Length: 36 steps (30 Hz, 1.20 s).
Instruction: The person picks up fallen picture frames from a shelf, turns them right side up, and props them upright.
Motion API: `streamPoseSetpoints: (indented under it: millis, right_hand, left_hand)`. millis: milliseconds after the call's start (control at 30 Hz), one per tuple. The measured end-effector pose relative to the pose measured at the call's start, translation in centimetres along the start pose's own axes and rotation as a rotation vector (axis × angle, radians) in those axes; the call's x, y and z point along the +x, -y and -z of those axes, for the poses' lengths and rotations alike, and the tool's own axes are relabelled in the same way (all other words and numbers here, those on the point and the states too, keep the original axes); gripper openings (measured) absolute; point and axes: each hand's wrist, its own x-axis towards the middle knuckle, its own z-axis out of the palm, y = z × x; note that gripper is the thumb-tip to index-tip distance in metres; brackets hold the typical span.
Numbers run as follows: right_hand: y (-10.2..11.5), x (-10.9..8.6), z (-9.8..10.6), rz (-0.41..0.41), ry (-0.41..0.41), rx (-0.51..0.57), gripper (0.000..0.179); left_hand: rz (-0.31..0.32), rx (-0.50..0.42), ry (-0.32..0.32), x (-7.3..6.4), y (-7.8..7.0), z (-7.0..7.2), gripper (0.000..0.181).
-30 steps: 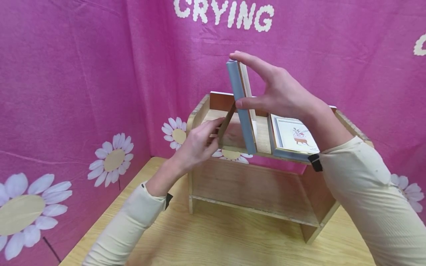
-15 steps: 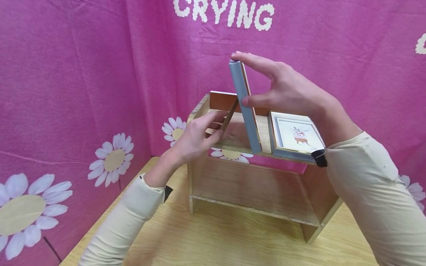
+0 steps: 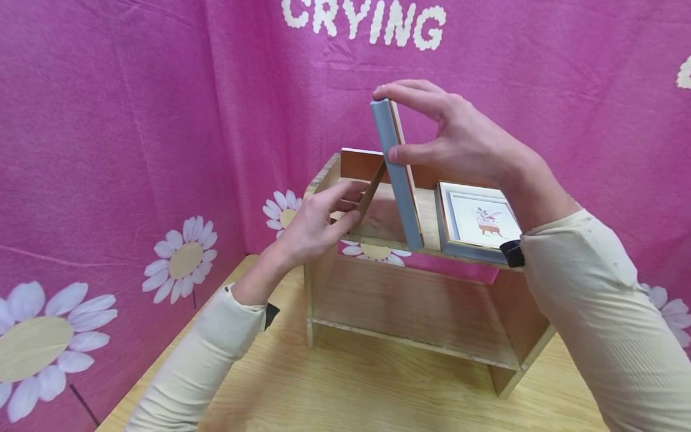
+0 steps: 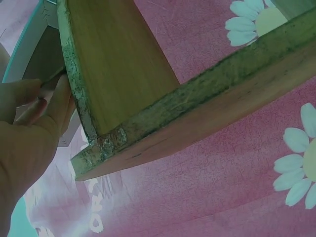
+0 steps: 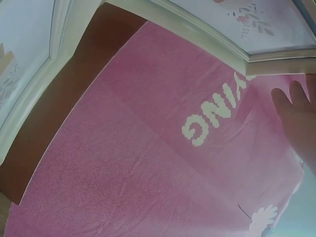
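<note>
A picture frame [image 3: 398, 174] with a grey-blue edge stands nearly upright, slightly tilted, on the top shelf. My right hand [image 3: 464, 135] grips its upper part, fingers over the top corner and thumb on the near side edge. Behind the frame, a brown easel leg [image 3: 373, 191] slants out to the left. My left hand [image 3: 318, 222] pinches this leg between thumb and fingers, as the left wrist view also shows at the frame's back [image 4: 44, 54]. In the right wrist view, the held frame's moulding [image 5: 210, 42] borders a floral print.
A second picture frame [image 3: 480, 219] with a plant print lies face up on the right of the shelf. The small two-tier wooden shelf [image 3: 410, 300] stands on a wooden table [image 3: 378, 390]. Behind hangs a pink curtain [image 3: 162, 120] with daisies and lettering.
The upright frame has turned slightly and shifted a little right, hiding its front more. My right thumb sits higher on its edge. My left hand has moved slightly with the leg.
</note>
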Motion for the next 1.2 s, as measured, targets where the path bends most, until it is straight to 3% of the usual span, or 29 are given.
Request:
streamPoseSetpoints:
  millis: [167, 367, 1000, 1200]
  right_hand:
    - [-0.2, 0.4, -0.3, -0.001, -0.034, 0.023, 0.066]
    - [-0.5, 0.8, -0.6, -0.001, -0.05, 0.022, 0.066]
    - [-0.9, 1.7, -1.6, -0.007, -0.059, 0.052, 0.069]
    - [-1.1, 1.9, -1.8, 0.007, -0.08, 0.026, 0.069]
  left_hand:
    - [-0.051, 0.074, -0.029, 0.1, 0.3, -0.2, 0.036]
    - [-0.057, 0.132, -0.058, 0.1, 0.6, -0.4, 0.032]
    - [0.086, 0.218, -0.189, 0.6, 0.9, -1.3, 0.03]
    - [0.101, 0.309, -0.25, 0.8, 0.7, -1.8, 0.031]
